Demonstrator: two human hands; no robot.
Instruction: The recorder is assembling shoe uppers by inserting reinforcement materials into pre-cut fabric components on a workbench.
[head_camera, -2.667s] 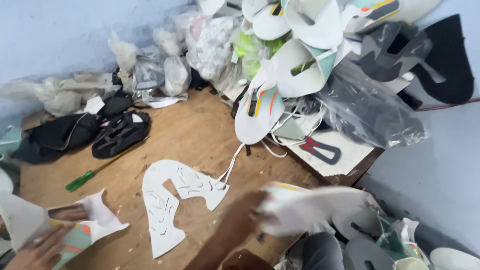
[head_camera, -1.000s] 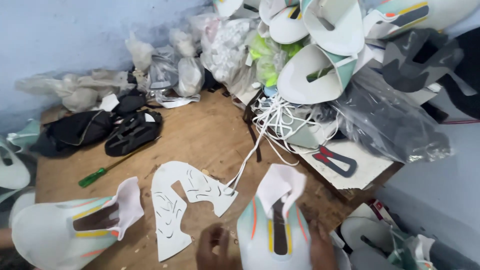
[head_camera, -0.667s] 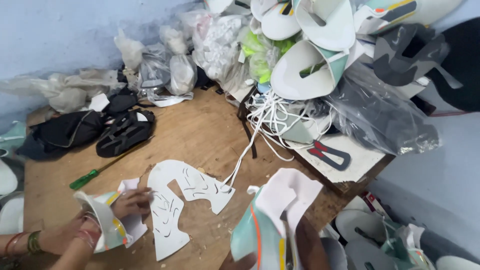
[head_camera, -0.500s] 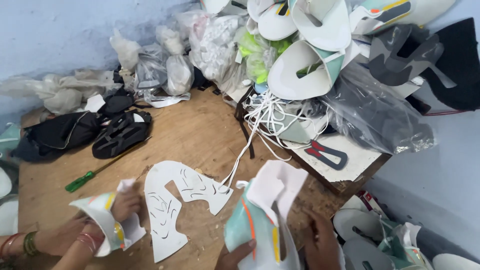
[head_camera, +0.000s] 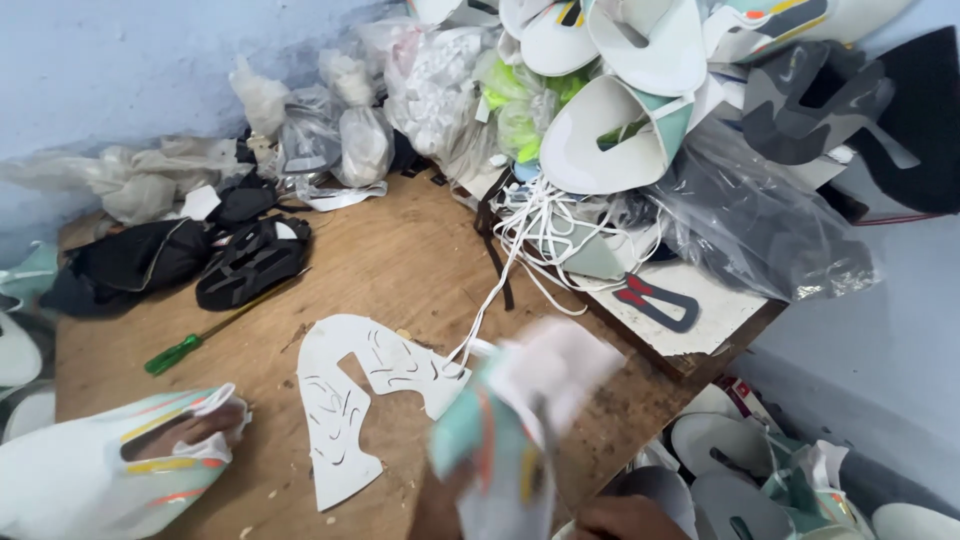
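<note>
While the right hand grips a white shoe upper with teal and orange trim at the lower middle of the view, that piece is blurred, so it looks to be swinging through the air above the near edge of the wooden worktop. How tightly the fingers close on it cannot be made out; only a knuckle edge shows at the bottom of the frame. The left hand sits inside a second white upper at lower left, fingers showing through its opening — a closed hold from within, as far as can be judged.

Between the two lies a flat white pattern piece, marked with short cuts, resting on the worktop. A green-handled screwdriver lies beyond it, and black uppers sit further back near a heap of plastic bags. A tangle of white laces spills off the stacked uppers at upper right.

The step in hand seems to be sorting or pairing uppers, one per hand. The next move probably calls for steadying the right-hand piece — bringing it level over the bare wood without dragging the laces or shifting the pattern.
</note>
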